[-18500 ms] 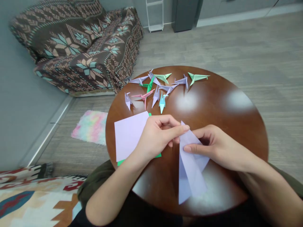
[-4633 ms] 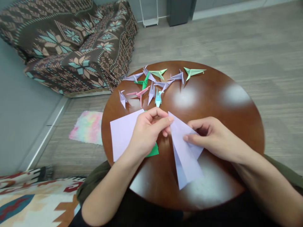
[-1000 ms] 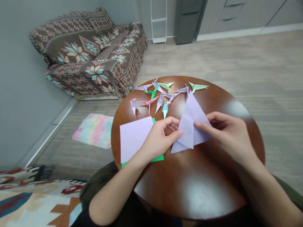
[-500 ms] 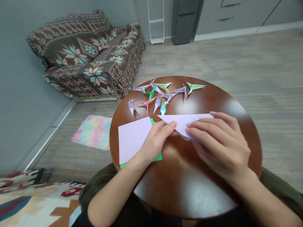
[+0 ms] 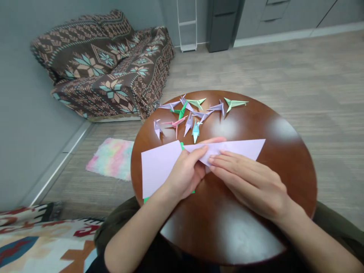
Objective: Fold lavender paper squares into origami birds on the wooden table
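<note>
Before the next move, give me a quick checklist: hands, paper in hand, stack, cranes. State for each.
1. Left hand gripping the folded lilac paper: ok.
2. Right hand on that paper: ok, fingers against its near face.
3. Paper's layers aligned: cannot tell, hands cover part.
4. Left hand off the lilac-topped sheet stack: cannot tell, they overlap in view.
5. Origami cranes apart from both hands: ok.

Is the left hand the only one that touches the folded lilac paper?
No, the right hand also has its fingers on the folded lilac paper, which the left hand holds.
</note>
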The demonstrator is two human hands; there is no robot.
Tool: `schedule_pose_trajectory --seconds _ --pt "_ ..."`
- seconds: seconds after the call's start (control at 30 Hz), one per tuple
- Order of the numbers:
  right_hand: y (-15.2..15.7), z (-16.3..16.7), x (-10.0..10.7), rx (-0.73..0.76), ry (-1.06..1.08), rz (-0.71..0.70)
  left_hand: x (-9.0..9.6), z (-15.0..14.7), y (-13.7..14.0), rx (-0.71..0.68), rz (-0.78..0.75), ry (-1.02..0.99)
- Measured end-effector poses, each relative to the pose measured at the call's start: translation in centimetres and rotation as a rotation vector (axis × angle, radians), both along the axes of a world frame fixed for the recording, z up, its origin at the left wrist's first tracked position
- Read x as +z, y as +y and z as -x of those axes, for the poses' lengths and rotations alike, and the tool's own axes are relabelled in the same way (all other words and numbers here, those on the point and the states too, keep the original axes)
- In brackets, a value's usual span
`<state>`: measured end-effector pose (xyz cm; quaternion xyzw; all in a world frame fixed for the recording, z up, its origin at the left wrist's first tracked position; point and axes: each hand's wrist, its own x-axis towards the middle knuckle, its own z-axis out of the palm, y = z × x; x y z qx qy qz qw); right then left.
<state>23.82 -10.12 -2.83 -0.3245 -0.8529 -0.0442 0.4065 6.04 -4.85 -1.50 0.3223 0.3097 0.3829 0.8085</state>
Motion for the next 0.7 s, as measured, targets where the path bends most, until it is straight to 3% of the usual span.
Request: schedule_pose_trajectory --seconds 0.13,0.3,0.47,0.6,0.7 --pt "0.3 -0.1 0.2 -0.065 0.018 -0.011 -0.1 0.4 0.5 0.022 0.104 -0.043" --pt "0.7 0.2 0.3 -0.095 -0.205 0.03 -0.3 1.0 1.5 -0.062 0.202 -0.112" --pt "0.7 0.7 -0.3 -0.107 -0.291 0.07 -0.2 1.3 1.5 -0.141 0.205 -0.188" --pt "0.8 0.7 -0.5 -0.014 -0.241 0.127 0.2 1.1 1.0 -0.232 0.236 -0.125" --pt "0.7 0.7 -0.4 0.018 -0.081 0.098 0.1 0.7 0.8 -0.204 0.249 -0.091"
